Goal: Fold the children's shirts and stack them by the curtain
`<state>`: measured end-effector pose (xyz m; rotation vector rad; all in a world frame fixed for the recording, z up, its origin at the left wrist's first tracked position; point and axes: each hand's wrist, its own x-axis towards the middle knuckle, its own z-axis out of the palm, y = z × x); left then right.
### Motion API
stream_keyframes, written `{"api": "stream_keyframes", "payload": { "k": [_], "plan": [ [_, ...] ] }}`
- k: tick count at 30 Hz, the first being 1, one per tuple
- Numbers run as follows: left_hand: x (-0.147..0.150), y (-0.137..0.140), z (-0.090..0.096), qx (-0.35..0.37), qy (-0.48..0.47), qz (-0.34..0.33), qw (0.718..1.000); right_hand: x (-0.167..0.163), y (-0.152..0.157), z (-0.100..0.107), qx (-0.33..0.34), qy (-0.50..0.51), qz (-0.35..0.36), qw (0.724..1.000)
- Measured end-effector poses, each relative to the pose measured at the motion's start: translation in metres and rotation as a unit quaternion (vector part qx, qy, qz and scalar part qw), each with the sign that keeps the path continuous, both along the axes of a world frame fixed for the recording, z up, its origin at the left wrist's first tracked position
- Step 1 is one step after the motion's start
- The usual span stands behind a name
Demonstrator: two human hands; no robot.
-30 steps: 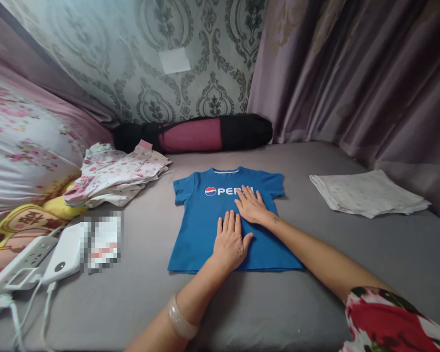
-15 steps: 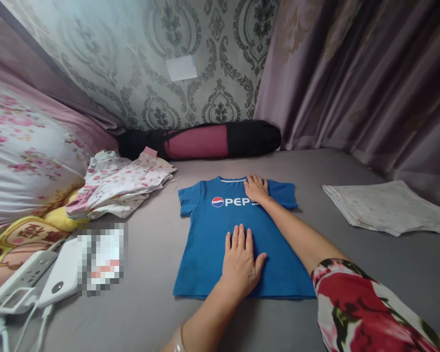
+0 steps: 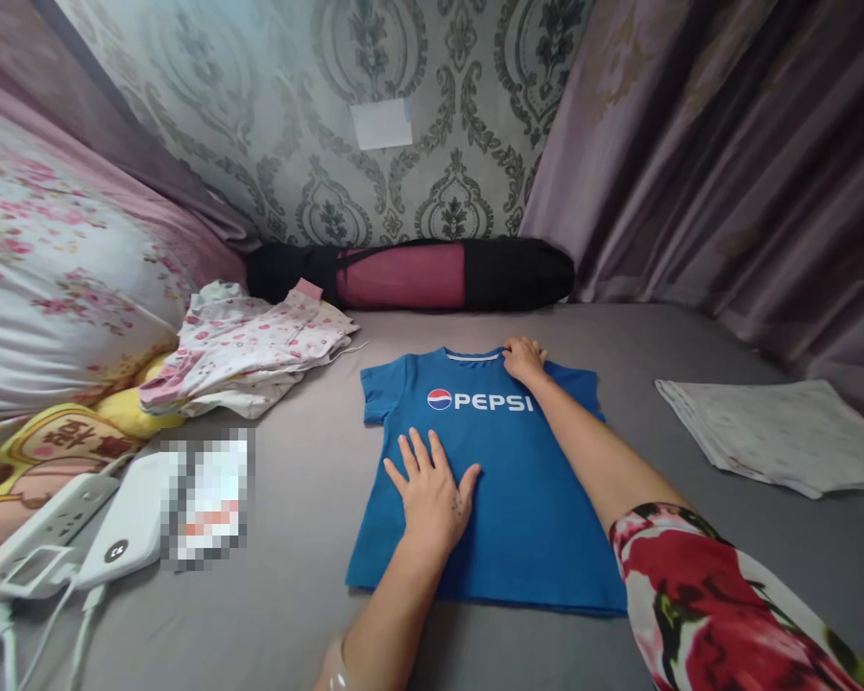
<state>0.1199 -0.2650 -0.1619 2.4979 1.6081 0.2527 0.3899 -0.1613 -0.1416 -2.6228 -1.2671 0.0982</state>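
A blue short-sleeved T-shirt (image 3: 518,499) with a white PEPSI print and a round logo lies flat, its collar away from me. My left hand (image 3: 434,494) rests palm down on its front, left of the middle, with the fingers spread. At the shoulder just right of the collar, my right hand (image 3: 525,361) has its fingers bent and closed on the cloth. The fingertips there are partly hidden.
Grey bedding (image 3: 295,537) lies beneath. Left are crumpled printed clothes (image 3: 259,336), a yellow cushion (image 3: 64,441), a power strip (image 3: 58,528) and a white power bank (image 3: 133,523). Folded pale cloth (image 3: 778,432) lies right; a black-and-pink roll bag (image 3: 403,276) lies along the wall.
My left hand has slid left over the shirt and its fingers have spread. My right hand has gone from lying flat to curling at the shoulder edge. The view has shifted slightly.
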Motion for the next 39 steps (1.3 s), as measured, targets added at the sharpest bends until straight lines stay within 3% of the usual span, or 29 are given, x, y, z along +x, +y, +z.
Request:
{"api": "stream_keyframes", "payload": {
  "k": [3, 9, 13, 19, 27, 31, 34, 39],
  "plan": [
    [0.001, 0.000, 0.006, -0.010, -0.004, -0.002, 1.000, -0.015, 0.007, 0.005, 0.003, -0.043, 0.023, 0.999],
    [-0.009, 0.020, 0.010, -0.018, -0.023, 0.016, 0.999, -0.068, 0.042, 0.014, -0.026, -0.005, 0.179, 0.983],
    [-0.013, 0.028, 0.008, -0.023, -0.016, 0.026, 0.999, -0.088, 0.061, 0.013, -0.041, 0.007, 0.186, 0.982],
    [-0.008, 0.026, 0.006, 0.000, 0.009, 0.038, 0.999, -0.089, 0.073, 0.012, -0.046, 0.009, 0.172, 0.984],
    [-0.006, 0.026, 0.007, 0.011, 0.018, 0.045, 0.999, -0.101, 0.066, 0.005, 0.022, -0.006, 0.136, 0.991],
    [-0.006, 0.027, 0.003, 0.022, 0.002, 0.032, 0.999, -0.118, 0.069, 0.009, 0.065, -0.026, 0.236, 0.969],
    [-0.007, 0.028, 0.001, 0.019, -0.011, 0.013, 1.000, -0.134, 0.078, 0.008, 0.045, 0.013, 0.335, 0.941],
    [-0.009, 0.030, -0.001, -0.002, -0.030, 0.001, 1.000, -0.148, 0.095, -0.004, 0.033, 0.067, 0.339, 0.938]
  ]
}}
